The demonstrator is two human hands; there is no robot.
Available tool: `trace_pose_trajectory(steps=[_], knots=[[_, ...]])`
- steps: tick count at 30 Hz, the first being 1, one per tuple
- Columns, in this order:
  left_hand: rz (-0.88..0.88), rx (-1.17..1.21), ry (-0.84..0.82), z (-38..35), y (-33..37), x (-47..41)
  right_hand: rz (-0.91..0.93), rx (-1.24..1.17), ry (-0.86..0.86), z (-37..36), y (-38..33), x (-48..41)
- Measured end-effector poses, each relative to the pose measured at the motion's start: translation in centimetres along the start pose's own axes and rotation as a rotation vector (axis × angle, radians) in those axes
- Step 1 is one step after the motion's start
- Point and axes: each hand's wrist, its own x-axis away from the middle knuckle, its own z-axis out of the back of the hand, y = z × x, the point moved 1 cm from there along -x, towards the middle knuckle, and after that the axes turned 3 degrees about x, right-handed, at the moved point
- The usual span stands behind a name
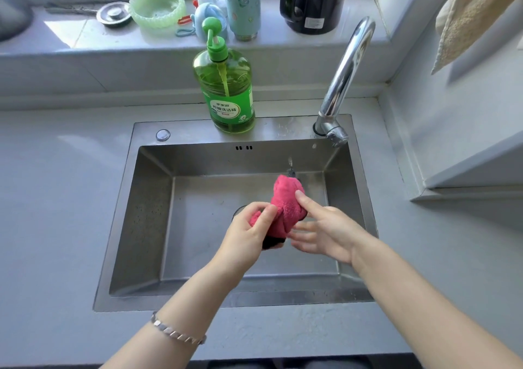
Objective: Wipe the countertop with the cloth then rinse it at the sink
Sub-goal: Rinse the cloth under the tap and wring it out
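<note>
A home kitchen, by every sign. Stainless steel sink (147,213) sunk into a grey worktop (56,198), under both hands. Chrome swan-neck tap (343,79) at the rim, beyond the right hand (325,232). Green pump bottle of dish soap (226,91) on the sink's back ledge, straight ahead of the left hand (249,232). Farther off, a windowsill (85,34) crowded with household bits: green scalloped glass bowl (158,7), metal sink strainer (114,14), pale blue flask (243,3), black electric kettle (311,0). Beige towel (475,17) hanging on the wall, up and right of the right hand.
</note>
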Motion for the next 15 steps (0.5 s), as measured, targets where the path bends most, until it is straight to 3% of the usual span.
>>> trace_pose_trajectory(steps=[5, 11, 15], knots=[[-0.157, -0.301, 0.073, 1.8, 0.5, 0.8, 0.281, -0.139, 0.123, -0.1, 0.2, 0.9], [-0.189, -0.338, -0.001, 3.9, 0.9, 2.1, 0.577, 0.037, 0.153, 0.3, -0.7, 3.3], [-0.256, -0.327, 0.328, 5.2, 1.0, 1.4, 0.689, 0.032, 0.115, 0.3, -1.8, 4.6]])
